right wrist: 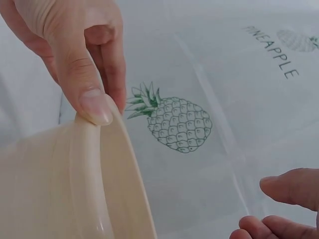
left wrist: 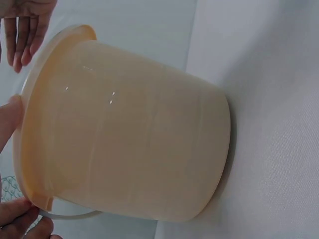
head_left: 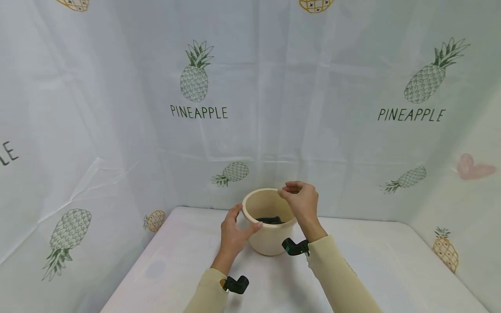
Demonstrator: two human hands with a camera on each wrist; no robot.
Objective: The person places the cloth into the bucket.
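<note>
A cream plastic bucket (head_left: pixel 270 239) stands upright near the back of the table. My left hand (head_left: pixel 233 234) grips its rim on the left, thumb over the near edge and fingers around the far side. In the right wrist view the left thumb (right wrist: pixel 97 107) presses on the rim. Inside the bucket lies something dark (head_left: pixel 270 220), mostly hidden by the near wall. Above the right side of the rim is my right hand (head_left: pixel 301 200), its fingers loosely bent and nothing between them. A thin pale handle (left wrist: pixel 75 215) curves along the bucket's side in the left wrist view.
A pale cover lies over the table (head_left: pixel 372 261). Close behind the bucket hangs a white cloth (head_left: pixel 274 130) printed with pineapples, which also runs along both sides. Each wrist wears a black strapped device, one (head_left: pixel 236 284) on the left and another (head_left: pixel 294 247) on the right.
</note>
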